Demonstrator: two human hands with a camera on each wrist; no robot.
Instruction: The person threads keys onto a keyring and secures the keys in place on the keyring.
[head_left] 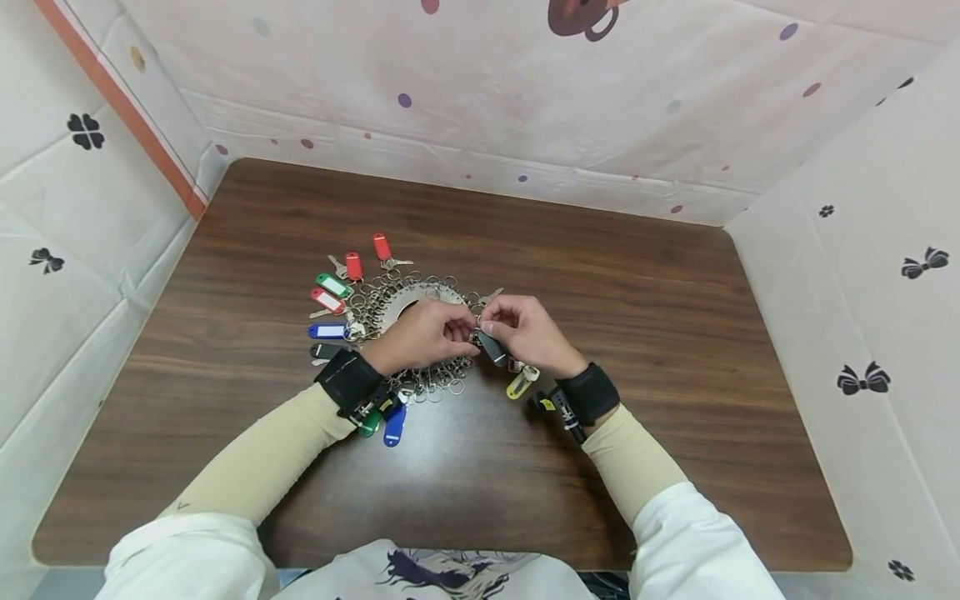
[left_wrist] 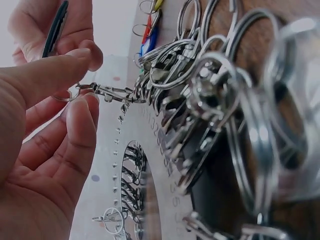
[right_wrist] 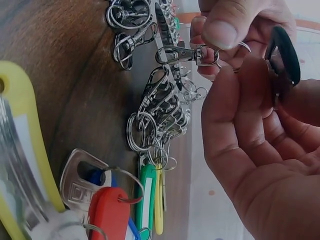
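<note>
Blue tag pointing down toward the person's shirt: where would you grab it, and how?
I'd pinch the blue tag's near end by its long edges, coming from the person's front right. That end points away from the crowded metal rings, and the green tag sits close on its left, so that side looks tighter.

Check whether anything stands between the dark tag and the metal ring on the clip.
Only fingertips, as far as shows: the right hand holds the dark tag close beside the metal ring, which the left hand pinches.
</note>
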